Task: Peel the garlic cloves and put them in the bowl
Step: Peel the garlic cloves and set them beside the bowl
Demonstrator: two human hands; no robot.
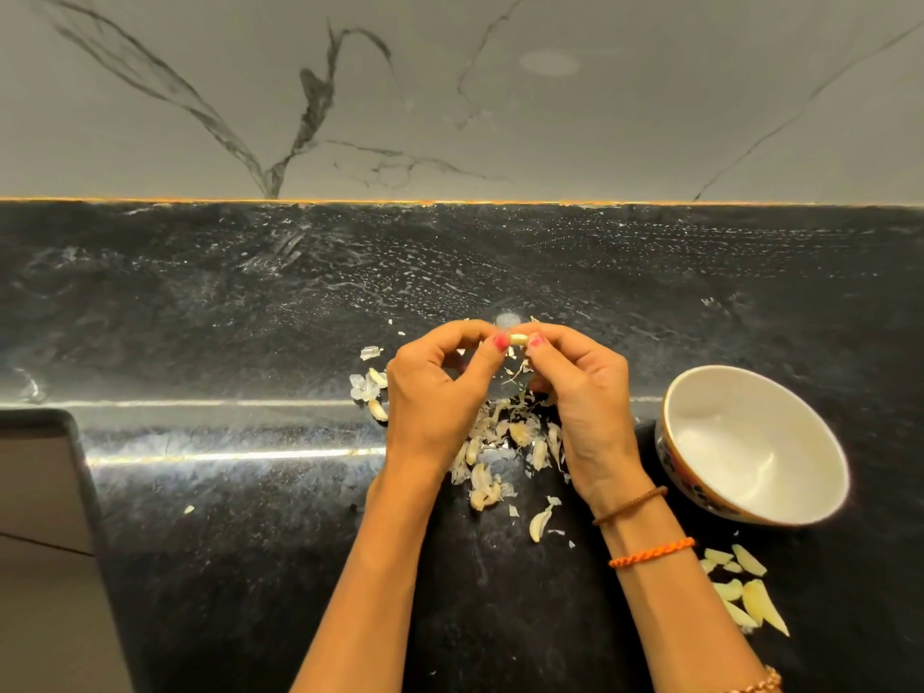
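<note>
Garlic clove sits pinched between our two thumbs and fingertips, left hand and right hand above the skins on the black tabletop. We should strip it fully, then reach right to the white bowl.

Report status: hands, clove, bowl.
Left hand and right hand both pinch one garlic clove above the skins pile. Bowl looks empty. Nothing blocking.

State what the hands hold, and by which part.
One garlic clove, pinched at its two ends: left hand on the left end, right hand on the right end.
</note>
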